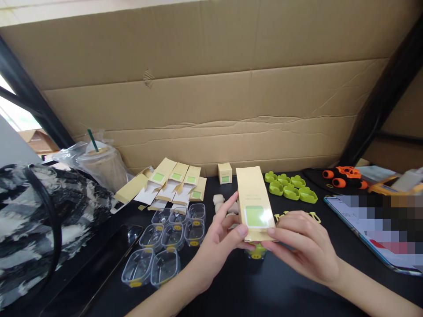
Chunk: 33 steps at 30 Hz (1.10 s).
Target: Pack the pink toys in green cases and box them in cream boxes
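Between both hands I hold a pale yellow cardboard box [254, 193] with a green square on its front, tilted above the table. My left hand [224, 231] grips its left edge and lower corner, thumb on the front. The fingers of my right hand [302, 244] pinch the lower right corner. Just beneath the box's bottom edge, a clear cup [257, 252] with something green in it shows in part. Beige rounded pieces [218, 200] lie behind my left fingers, partly hidden. Light green rings [315, 216] sit behind my right hand.
Several clear plastic cups [172, 237] stand to the left, with flattened boxes [164, 171] behind them. One small folded box [225, 173] stands at the back. Green lids [291, 192], a phone [366, 233] and an orange toy car [346, 172] are right; a bagged drink cup [101, 165] is left.
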Motion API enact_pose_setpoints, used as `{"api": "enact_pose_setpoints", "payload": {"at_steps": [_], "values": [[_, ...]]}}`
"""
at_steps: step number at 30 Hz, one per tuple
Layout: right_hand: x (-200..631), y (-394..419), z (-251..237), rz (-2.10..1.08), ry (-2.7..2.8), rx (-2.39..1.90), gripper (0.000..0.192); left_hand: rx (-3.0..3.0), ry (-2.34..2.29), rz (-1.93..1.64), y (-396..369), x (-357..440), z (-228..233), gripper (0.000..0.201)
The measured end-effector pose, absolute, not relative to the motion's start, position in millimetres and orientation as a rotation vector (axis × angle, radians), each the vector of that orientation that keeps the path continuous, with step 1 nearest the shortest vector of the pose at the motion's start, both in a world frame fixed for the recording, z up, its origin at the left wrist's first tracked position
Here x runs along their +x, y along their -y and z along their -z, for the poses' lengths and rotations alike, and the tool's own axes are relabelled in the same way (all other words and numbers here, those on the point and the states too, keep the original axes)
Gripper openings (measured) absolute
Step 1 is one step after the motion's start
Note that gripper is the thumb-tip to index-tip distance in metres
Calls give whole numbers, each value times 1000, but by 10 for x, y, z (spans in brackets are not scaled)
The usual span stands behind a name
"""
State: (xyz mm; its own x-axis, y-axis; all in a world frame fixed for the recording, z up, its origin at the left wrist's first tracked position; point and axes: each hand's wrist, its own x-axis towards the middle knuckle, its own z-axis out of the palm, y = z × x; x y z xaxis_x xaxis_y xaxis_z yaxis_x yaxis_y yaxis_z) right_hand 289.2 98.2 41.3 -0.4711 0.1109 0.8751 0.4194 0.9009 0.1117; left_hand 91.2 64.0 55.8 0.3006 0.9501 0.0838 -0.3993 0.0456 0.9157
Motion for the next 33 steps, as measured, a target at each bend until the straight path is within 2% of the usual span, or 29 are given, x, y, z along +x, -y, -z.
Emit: {"api": "enact_pose_setpoints", "payload": {"at_steps": [3,8,18,22,24,28,33], "values": [[2886,-984,-423,355,2068,-392,20,1059,-649,-1153,-643,910,-538,66],[2869,-969,-443,257,2074,-356,24,1074,-558,-1131,-671,919,-484,86],[2867,-965,-389,235,2105,-322,28,1101,-678,-1148,-669,950,-429,70],[2840,-957,-424,257,2110,-285,23,1167,-654,-1199,-681,940,-406,90],[2833,-948,-435,272,2154,-242,20,1156,-689,-1216,-677,936,-437,95],[2875,-961,-463,148,2200,-232,23,1157,-809,-1305,-670,913,-545,81],[2906,-1021,-559,-119,2255,-599,28,1167,-788,-1398,-649,833,-579,80]]}}
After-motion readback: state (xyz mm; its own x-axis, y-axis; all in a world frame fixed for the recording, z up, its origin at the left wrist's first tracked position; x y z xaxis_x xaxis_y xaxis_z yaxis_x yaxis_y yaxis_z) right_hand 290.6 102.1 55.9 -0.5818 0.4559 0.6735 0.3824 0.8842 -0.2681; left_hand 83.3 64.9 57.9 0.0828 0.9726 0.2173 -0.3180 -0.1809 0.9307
